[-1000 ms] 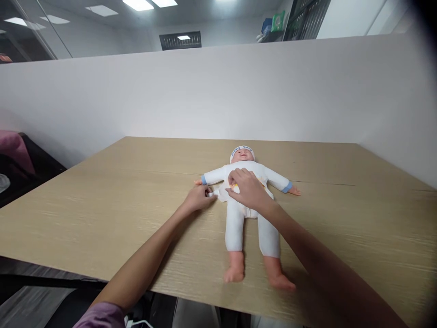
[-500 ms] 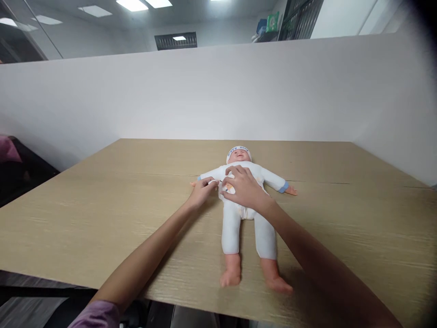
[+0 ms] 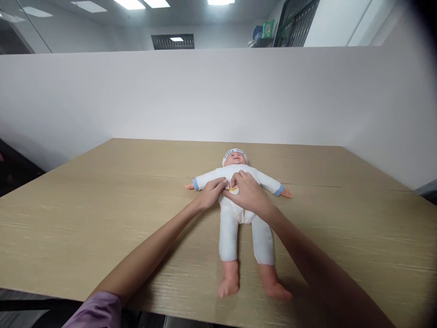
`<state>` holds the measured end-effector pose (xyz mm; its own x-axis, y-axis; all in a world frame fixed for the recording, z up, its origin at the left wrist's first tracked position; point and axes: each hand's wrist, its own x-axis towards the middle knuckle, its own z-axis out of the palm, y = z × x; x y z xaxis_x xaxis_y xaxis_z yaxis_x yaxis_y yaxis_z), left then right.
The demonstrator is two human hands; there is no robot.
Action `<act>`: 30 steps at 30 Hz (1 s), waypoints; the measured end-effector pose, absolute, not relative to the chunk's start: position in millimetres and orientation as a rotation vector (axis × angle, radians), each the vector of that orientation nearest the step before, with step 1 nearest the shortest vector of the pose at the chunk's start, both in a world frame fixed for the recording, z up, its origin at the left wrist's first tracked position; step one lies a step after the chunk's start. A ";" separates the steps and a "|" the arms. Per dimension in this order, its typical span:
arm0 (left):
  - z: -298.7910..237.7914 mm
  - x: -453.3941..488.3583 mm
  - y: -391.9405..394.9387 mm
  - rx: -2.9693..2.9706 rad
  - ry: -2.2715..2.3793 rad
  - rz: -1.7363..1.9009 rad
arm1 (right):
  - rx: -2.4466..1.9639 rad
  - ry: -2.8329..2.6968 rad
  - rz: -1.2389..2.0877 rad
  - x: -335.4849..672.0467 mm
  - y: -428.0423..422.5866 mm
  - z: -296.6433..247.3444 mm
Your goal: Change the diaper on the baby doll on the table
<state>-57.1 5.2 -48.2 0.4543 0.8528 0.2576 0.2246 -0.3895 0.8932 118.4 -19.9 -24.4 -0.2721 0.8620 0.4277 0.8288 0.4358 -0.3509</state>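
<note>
- Far L: dark thing (image 3: pixel 17 168), maybe a chair, just past the edge of the worktop (image 3: pixel 102 205). Can't tell for sure.
- Next: purple sleeve (image 3: pixel 97 312) on the L arm.
- L hand (image 3: pixel 210 193): at the doll's waist, on the L side of the belly. Fingers are close together, tips down by the white cloth. Can't tell if it's grasping a bit of diaper, b/c the tips hide it. Looks like the job here is getting the diaper's side flat. Best way: draw the edge in straight, not too tight, & press w/ flat fingers so no folds get stuck under.
- Mid: baby doll (image 3: pixel 235 169), on its back on the worktop, a bit R of center, head at the far side, bare feet near. White suit w/ blue cuffs, white headband (image 3: pixel 234 151) w/ letters.
- Diaper (image 3: pixel 243 216): white, on the doll, round the hips & b/w the legs. A bit of yellow print shows b/w R thumb & finger.
- R hand (image 3: pixel 241 189): on top of the belly, fingers bent, thumb apart from them. Not clenched, nothing seen in its grasp. It should hold the front still, w/ a soft push only, so the doll won't slide.
</note>
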 end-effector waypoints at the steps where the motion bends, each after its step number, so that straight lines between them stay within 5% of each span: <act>1: -49.5 -57.6 5.8 1.862 0.898 0.969 | -1.414 -2.127 0.084 118.7 -19.3 -24.4; 15: -74.3 -57.3 7.2 1.705 0.838 1.076 | -1.418 -2.072 0.289 132.7 -10.9 -19.3; 22: -42.8 -60.4 -48.3 1.988 1.174 1.362 | -1.240 -1.990 0.281 140.9 -71.1 1.9; 30: -38.2 -64.4 -115.2 2.452 0.933 0.631 | -1.324 -2.111 0.561 184.2 -139.6 -44.5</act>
<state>-64.4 -115.2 -38.2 0.6686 0.6981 0.2563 0.4977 -0.6761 0.5433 184.2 -139.6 -44.5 -0.3399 0.9068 0.2493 0.6634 0.4191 -0.6199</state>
